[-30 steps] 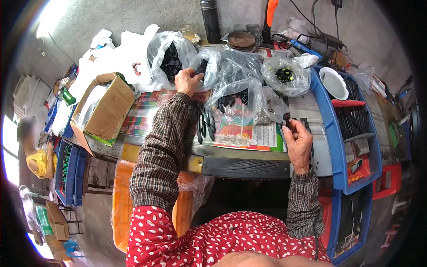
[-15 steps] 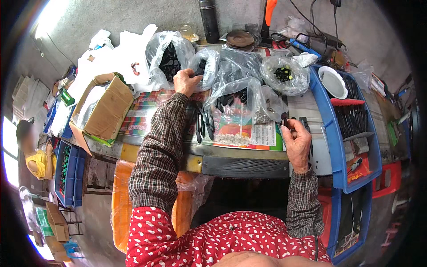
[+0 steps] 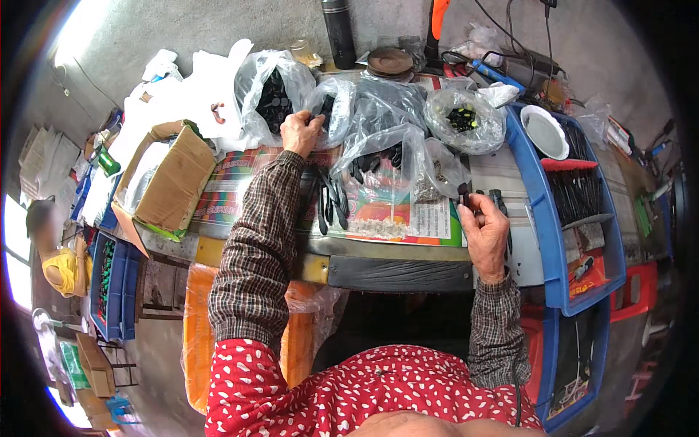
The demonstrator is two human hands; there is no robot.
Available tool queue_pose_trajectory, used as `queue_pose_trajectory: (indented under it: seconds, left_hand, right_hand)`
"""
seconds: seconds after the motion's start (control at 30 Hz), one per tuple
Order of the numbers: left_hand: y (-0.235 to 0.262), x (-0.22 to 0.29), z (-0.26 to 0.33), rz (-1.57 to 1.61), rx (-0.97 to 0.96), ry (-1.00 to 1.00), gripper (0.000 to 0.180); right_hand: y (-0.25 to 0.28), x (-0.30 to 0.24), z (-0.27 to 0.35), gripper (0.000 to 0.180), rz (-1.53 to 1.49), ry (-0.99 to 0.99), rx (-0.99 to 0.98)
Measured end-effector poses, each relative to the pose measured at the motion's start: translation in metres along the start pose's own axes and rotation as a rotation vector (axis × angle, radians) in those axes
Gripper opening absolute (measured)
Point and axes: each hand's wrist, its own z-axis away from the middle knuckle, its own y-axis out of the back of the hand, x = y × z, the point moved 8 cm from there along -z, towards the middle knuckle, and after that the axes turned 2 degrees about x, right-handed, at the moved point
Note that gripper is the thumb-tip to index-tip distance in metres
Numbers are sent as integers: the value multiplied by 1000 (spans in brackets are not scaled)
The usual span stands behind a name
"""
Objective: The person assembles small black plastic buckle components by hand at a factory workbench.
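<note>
My left hand [image 3: 300, 134] reaches to the mouths of two clear plastic bags. Its fingers are closed, and what they hold is too small to make out. The larger bag [image 3: 251, 84] contains round black pieces [image 3: 274, 105]; the smaller bag [image 3: 341, 98] beside it has dark pieces inside. Near the table's front edge, my right hand [image 3: 486, 234] pinches a small black part [image 3: 464, 192] upright between thumb and fingers. Between my hands, several slim black handle-like pieces [image 3: 331, 202] lie on printed paper, next to an open clear bag [image 3: 378, 156] of black parts.
A cardboard box [image 3: 171, 175] stands at the left. Another clear bag [image 3: 466, 131] has black and yellow pieces. On the right, a blue crate [image 3: 557, 247] carries a white bowl [image 3: 545, 134] and black parts. A black bottle [image 3: 338, 36] stands at the back; a person in yellow [image 3: 65, 269] sits far left.
My left hand has shifted slightly left and its fingers have turned a little at the bag mouths. My right hand stays in place with the black part.
</note>
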Motion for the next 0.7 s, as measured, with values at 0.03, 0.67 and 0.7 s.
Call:
queue_pose_trajectory:
  seconds: [0.03,0.67,0.7]
  left_hand:
    - [2,0,-1,-27,13,-17,28]
    - [-9,6,-6,-283,-7,-59,30]
    - [-5,17,0,-251,0,-90,30]
  right_hand:
    - [-1,-1,0,17,-1,0,-1]
    - [11,-1,-6,19,105,-12,1]
    - [11,4,-6,18,44,-39,15]
